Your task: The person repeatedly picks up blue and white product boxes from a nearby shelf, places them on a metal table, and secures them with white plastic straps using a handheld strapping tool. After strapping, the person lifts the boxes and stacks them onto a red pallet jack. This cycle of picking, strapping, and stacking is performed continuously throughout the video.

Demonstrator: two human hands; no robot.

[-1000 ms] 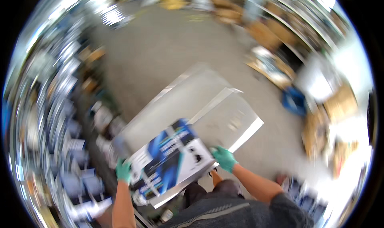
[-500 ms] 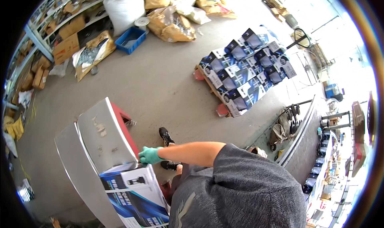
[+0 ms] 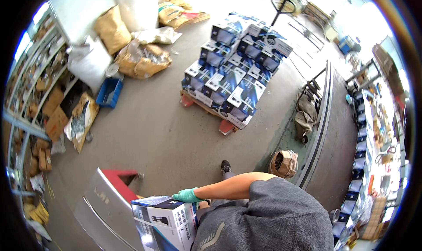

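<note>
My right hand (image 3: 185, 195), in a green glove, is closed on the top edge of a printed blue, white and black carton (image 3: 169, 224). The carton is close against my body at the lower edge of the picture. Its lower part runs out of view. A white strap runs round it. My left hand does not show. Beside the carton, to the left, stands a grey metal machine or cabinet (image 3: 103, 207) with a red side (image 3: 118, 184). The carton overlaps its near corner, and I cannot tell whether they touch.
Ahead, similar cartons (image 3: 228, 81) are stacked on a wooden pallet (image 3: 206, 109) with a pallet-jack handle (image 3: 281, 8) behind. A blue bin (image 3: 110, 92), sacks (image 3: 143, 62) and shelves (image 3: 39, 79) line the left. On the right are an open paper sack (image 3: 283, 164) and a long dark bench (image 3: 327, 163).
My view has swung to the right, so the pallet stack sits more central. The carton and my gloved hand have moved away from the grey machine, with the carton turned more upright.
</note>
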